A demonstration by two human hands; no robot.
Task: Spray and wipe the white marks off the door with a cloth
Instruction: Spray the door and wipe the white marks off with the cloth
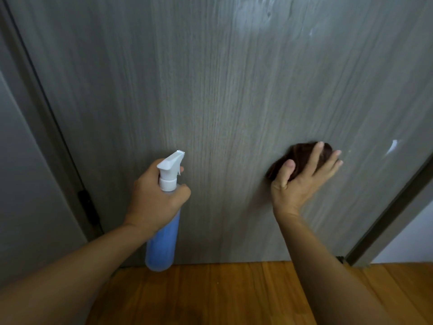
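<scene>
Head view shows my right hand [304, 177] pressing the soft brown cloth [288, 160] flat-fingered against the grey door [210, 90], near a white mark [393, 146]. It looks light and limp, best bunched under the palm. My left hand [157, 195] grips the spray bottle [164, 231] at its neck; no label readable.

Along the bottom of your frame runs a wooden floor [234, 294] of warm orange-brown planks. At the left you see the grey door frame [35, 113] with a black hinge [87, 206] low on it, and beside it a plain grey wall [21, 195]. At lower right, a dark frame strip [389, 214] slants up, with a white wall [412, 238] beyond.
</scene>
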